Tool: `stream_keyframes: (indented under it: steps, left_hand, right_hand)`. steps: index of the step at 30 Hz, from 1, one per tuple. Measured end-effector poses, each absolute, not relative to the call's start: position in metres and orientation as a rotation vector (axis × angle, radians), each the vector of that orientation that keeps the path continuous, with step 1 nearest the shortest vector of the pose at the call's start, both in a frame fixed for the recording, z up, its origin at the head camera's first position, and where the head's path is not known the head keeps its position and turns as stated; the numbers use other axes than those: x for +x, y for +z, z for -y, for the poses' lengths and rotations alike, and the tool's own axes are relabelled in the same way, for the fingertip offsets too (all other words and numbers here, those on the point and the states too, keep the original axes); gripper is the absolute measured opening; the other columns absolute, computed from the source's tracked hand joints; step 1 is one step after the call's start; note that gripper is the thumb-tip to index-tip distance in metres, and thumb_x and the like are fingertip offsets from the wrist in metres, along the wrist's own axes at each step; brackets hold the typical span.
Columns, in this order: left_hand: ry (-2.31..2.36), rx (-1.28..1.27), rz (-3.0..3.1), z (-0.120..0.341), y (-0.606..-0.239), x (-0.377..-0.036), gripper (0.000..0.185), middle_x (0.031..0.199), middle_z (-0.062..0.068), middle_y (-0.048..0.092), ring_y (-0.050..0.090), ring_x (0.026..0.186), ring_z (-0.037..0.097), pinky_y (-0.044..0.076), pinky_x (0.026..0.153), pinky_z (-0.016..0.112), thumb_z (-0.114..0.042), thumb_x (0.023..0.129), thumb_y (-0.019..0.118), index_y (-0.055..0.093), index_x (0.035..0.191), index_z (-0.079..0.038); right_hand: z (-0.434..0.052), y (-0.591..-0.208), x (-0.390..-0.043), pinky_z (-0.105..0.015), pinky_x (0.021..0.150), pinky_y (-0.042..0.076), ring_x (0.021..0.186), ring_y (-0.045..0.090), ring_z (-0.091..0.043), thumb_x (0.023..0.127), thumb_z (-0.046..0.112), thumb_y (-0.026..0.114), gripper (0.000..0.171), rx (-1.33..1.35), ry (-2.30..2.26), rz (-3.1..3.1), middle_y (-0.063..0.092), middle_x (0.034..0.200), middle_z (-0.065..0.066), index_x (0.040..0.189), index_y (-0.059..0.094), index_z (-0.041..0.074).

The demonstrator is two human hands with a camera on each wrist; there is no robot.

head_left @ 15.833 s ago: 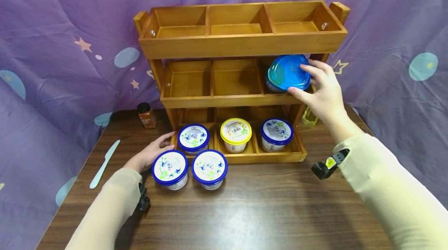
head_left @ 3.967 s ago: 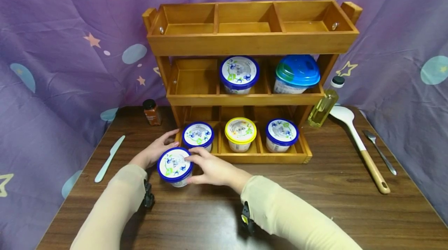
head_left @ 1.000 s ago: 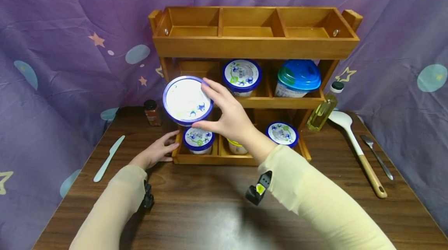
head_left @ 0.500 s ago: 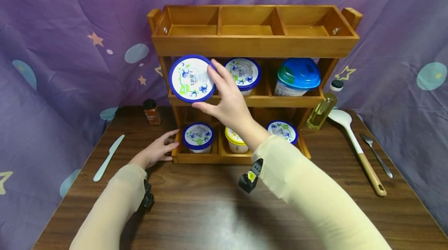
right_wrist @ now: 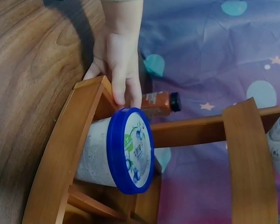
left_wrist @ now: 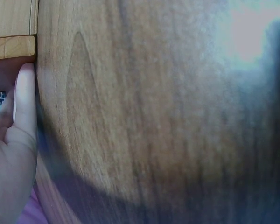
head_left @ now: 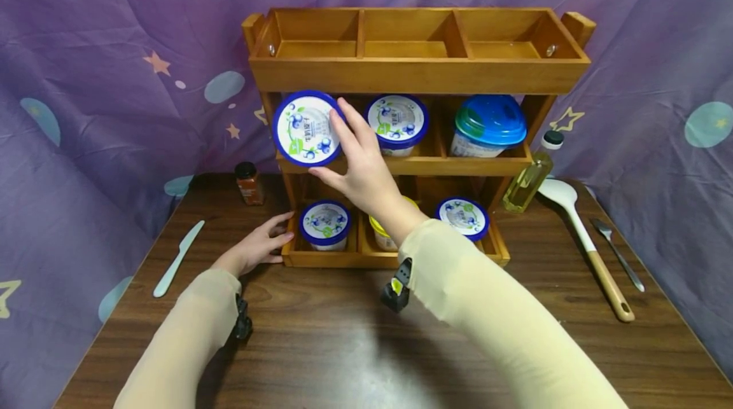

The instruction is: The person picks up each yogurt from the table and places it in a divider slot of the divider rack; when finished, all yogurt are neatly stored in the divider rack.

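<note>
Two hands: right hand (head_left: 359, 170) fingers grip tilted blue-lidded tub (head_left: 305, 128), yellow-lidded tub (head_left: 382, 231) half hidden; left hand (head_left: 254, 250) fingers relaxed.

Four blue-lidded yoghurt tubs (head_left: 306, 129), one yellow-lidded tub (head_left: 382, 234), one blue-lidded container (head_left: 489, 124), and a three-tier wooden rack (head_left: 420, 75).

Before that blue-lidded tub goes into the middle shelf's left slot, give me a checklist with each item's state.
1. Grip: right hand holds the blue-lidded tub by its lid rim: ok.
2. Rack steadied: left hand rests against the wooden rack at its lower left corner: ok.
3. Target slot free: the tub hides the slot: cannot tell.
4. Neighbour clearance: middle tub stays apart from the held one: ok.
5. Tub level: tilted, lid facing the camera: not ok.
</note>
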State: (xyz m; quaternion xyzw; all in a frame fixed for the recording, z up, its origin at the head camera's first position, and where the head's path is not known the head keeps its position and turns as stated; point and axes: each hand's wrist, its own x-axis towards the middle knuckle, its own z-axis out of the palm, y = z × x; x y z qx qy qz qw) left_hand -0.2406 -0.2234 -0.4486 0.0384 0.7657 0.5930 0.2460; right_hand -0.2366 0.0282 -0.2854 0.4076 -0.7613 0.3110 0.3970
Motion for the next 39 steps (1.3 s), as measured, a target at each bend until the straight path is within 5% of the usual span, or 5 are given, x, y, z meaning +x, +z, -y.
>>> stream_keyframes:
  steps: [14,24,39]
  left_hand:
    - [1.609,0.116,-2.096,0.224,-0.449,-0.241,0.069,0.149,0.027,0.013,0.03,0.13,0.045,0.045,0.088,0.052,-0.031,0.097,0.051,0.011,0.152,-0.02]
    - [1.605,0.122,-2.103,0.225,-0.449,-0.24,0.067,0.148,0.025,0.017,0.032,0.129,0.043,0.046,0.088,0.051,-0.032,0.097,0.051,0.014,0.152,-0.022]
    - [1.582,0.14,-2.112,0.224,-0.447,-0.24,0.07,0.148,0.026,0.017,0.033,0.128,0.044,0.046,0.089,0.05,-0.036,0.096,0.051,0.012,0.152,-0.02]
  right_hand:
    - [-0.014,-0.288,-0.244,-0.031,0.111,0.015,0.133,0.027,-0.035,0.077,0.024,0.079,0.08,0.87,0.841,2.159,0.027,0.146,-0.024,0.138,0.037,-0.008]
    - [-0.001,-0.282,-0.249,-0.037,0.108,0.025,0.13,0.031,-0.035,0.083,0.033,0.072,0.072,0.648,0.85,2.39,0.026,0.147,-0.022,0.138,0.041,-0.003]
    - [0.003,-0.286,-0.25,-0.041,0.109,0.024,0.133,0.028,-0.038,0.086,0.035,0.067,0.071,0.506,0.952,2.476,0.021,0.15,-0.023,0.142,0.037,0.002]
